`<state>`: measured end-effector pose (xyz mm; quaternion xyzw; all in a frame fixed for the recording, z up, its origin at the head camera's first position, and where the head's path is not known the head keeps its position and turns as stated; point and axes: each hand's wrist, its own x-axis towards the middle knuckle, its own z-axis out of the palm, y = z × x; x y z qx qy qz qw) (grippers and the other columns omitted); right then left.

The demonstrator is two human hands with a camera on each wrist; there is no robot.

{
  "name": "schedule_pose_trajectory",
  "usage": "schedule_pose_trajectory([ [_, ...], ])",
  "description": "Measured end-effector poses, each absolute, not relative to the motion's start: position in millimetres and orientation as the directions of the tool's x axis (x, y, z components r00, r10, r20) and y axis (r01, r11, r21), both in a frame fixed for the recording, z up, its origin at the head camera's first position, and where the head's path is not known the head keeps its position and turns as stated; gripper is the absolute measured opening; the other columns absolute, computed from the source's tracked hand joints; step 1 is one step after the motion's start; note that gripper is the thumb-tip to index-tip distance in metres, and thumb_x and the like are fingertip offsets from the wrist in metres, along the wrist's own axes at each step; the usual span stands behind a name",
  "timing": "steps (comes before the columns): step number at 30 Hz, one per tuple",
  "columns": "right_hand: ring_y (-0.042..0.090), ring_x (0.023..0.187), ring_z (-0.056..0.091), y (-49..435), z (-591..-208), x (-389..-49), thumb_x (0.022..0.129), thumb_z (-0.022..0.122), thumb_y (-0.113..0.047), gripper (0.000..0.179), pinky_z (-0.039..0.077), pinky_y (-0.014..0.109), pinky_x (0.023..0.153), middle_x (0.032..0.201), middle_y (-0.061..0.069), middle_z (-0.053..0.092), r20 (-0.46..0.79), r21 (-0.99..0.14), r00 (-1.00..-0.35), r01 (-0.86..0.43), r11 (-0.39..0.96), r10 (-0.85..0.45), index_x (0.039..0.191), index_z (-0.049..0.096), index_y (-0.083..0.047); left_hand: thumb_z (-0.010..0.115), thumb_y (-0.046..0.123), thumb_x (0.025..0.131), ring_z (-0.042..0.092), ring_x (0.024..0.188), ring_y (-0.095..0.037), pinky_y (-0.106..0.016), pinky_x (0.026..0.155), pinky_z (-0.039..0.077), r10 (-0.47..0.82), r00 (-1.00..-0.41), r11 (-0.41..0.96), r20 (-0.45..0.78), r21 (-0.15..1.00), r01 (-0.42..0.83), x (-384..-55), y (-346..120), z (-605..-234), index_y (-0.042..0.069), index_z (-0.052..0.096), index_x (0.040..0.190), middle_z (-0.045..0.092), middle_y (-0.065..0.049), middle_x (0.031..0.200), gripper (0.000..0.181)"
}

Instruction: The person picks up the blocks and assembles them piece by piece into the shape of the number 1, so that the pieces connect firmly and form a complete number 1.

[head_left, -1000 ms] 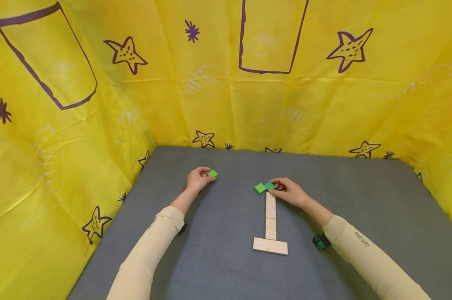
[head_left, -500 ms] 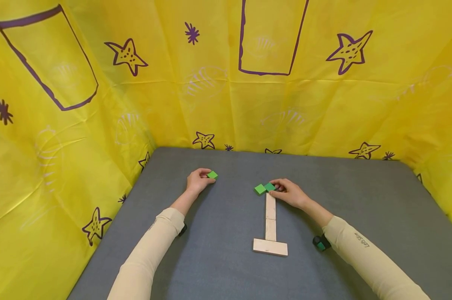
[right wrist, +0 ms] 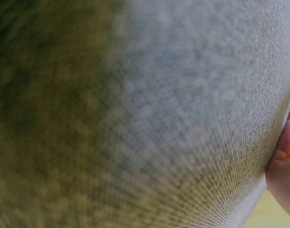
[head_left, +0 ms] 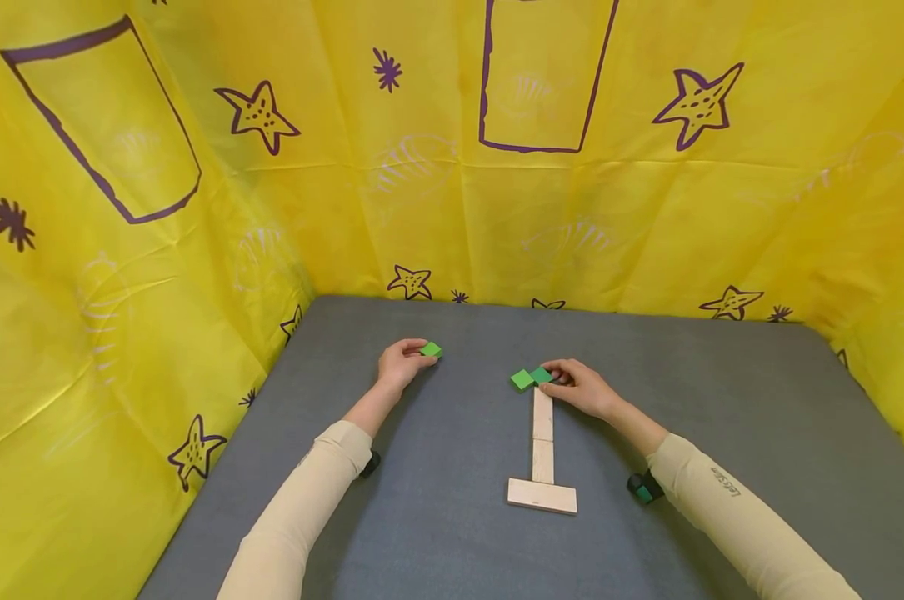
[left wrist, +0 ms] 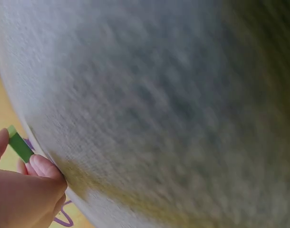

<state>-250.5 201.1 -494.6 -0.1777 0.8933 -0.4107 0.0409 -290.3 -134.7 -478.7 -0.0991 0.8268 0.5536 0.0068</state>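
My left hand [head_left: 405, 364] pinches a light green square block [head_left: 432, 350] between thumb and fingers, left of the other pieces. In the left wrist view, this block [left wrist: 20, 146] shows its narrow side between the fingertips. With thumb and fingers, my right hand [head_left: 581, 387] holds a darker green block [head_left: 541, 376] at the top end of a column of wooden planks. Beside that block, on its left, lies another light green block [head_left: 522, 380]. The column is an upper plank [head_left: 543, 412] and a lower plank [head_left: 542, 462] end to end, above a crosswise plank [head_left: 541, 496].
The pieces lie on a dark grey tabletop [head_left: 437, 533]. A yellow curtain [head_left: 437, 217] with purple starfish drawings stands behind the table and along its left and right sides. A dark wrist device [head_left: 641, 488] sits under the right sleeve.
My left hand, with its light green block, has shifted slightly right as the head view drifts a little. My right hand and the darker green block stay in place.
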Motion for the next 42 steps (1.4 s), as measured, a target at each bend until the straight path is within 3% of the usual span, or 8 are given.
schedule_pose_trajectory([
  [19,0.022,0.090,0.048,203,-495,-250,0.092,0.068,-0.022,0.041,0.041,0.036,0.079,0.102,0.009,0.056,0.067,-0.750,-0.932,-0.282,0.598,-0.357,0.126,0.060,0.001,0.079,0.011,0.082,0.059,0.108,-0.025,-0.037,0.093,0.048,-0.100,-0.975,0.162,-0.201,0.963,-0.215,-280,-116,-476,0.006,0.068,0.121,0.064,-0.013,0.117,0.041],
  [42,0.021,0.089,0.049,202,-494,-252,0.092,0.069,-0.021,0.040,0.041,0.033,0.077,0.100,0.009,0.056,0.078,-0.756,-0.932,-0.287,0.589,-0.355,0.124,0.061,0.001,0.080,0.009,0.079,0.063,0.099,-0.019,-0.037,0.092,0.049,-0.029,-0.977,0.078,-0.213,0.974,-0.215,-263,-90,-476,0.002,0.067,0.119,0.068,-0.012,0.111,0.042],
])
